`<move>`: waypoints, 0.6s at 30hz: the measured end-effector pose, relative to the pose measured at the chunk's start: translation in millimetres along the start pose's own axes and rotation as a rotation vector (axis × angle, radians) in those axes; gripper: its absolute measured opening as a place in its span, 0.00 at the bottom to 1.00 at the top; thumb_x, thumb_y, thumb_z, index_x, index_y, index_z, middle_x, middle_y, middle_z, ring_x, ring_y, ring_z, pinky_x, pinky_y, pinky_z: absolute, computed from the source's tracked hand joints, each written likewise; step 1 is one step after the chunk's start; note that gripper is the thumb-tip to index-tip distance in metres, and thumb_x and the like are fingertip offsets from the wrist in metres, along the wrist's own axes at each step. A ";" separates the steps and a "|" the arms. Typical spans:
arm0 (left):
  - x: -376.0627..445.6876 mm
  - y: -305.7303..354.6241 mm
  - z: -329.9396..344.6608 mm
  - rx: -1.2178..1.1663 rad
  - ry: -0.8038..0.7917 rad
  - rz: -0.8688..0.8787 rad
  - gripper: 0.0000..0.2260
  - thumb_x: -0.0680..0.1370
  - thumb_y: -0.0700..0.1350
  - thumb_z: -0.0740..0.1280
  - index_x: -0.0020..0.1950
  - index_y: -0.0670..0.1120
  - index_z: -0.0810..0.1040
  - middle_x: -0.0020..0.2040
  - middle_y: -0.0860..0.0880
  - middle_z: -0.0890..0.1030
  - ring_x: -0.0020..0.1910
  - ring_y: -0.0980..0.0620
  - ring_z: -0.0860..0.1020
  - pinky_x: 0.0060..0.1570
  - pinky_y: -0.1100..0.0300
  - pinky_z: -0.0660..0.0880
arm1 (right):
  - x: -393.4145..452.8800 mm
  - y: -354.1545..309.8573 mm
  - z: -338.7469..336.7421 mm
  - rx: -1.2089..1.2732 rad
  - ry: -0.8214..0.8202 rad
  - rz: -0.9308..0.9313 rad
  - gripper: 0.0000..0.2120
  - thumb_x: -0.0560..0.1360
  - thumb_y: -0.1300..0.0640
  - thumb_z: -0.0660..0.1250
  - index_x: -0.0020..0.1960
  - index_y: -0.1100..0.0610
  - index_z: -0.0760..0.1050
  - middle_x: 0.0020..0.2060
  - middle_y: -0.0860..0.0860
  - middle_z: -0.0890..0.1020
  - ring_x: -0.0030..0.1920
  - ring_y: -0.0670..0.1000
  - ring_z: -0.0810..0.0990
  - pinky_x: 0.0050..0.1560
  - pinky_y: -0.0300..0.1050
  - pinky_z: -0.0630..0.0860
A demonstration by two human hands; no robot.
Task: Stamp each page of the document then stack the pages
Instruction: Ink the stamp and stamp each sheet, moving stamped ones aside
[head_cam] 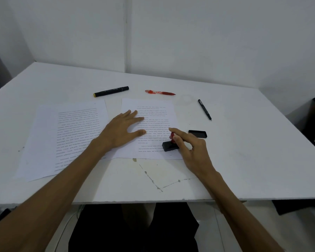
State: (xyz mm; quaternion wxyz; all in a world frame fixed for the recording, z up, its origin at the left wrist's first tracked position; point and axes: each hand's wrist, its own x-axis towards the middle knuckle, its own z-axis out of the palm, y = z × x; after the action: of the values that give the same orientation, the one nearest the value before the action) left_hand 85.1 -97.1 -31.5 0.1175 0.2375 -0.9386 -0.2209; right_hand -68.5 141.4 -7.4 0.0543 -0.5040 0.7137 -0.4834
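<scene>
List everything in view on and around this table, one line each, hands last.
table: one, white, stained near the front edge
printed pages: two, white; left page lies beside the right page
stamp: one, black base with red handle, standing on the right page's lower right
stamp cap: one, black, right of that page
marker: one, black with yellow end, behind the pages
red pen: one, behind the right page
black pen: one, far right
left hand: flat on the right page
right hand: pinches the stamp handle
</scene>
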 end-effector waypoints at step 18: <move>1.1 1.1 -1.8 -0.006 0.017 -0.011 0.32 0.74 0.70 0.58 0.75 0.60 0.63 0.79 0.56 0.56 0.78 0.58 0.51 0.75 0.57 0.49 | 51.3 -15.1 -15.0 0.429 0.225 0.133 0.19 0.82 0.54 0.64 0.72 0.52 0.72 0.57 0.50 0.85 0.58 0.46 0.84 0.47 0.32 0.77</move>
State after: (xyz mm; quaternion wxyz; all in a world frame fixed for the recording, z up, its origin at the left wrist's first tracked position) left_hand 84.3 -97.4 -29.3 0.1251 0.2440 -0.9356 -0.2225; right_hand -91.9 111.0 32.8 0.1120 -0.3758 0.6279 -0.6722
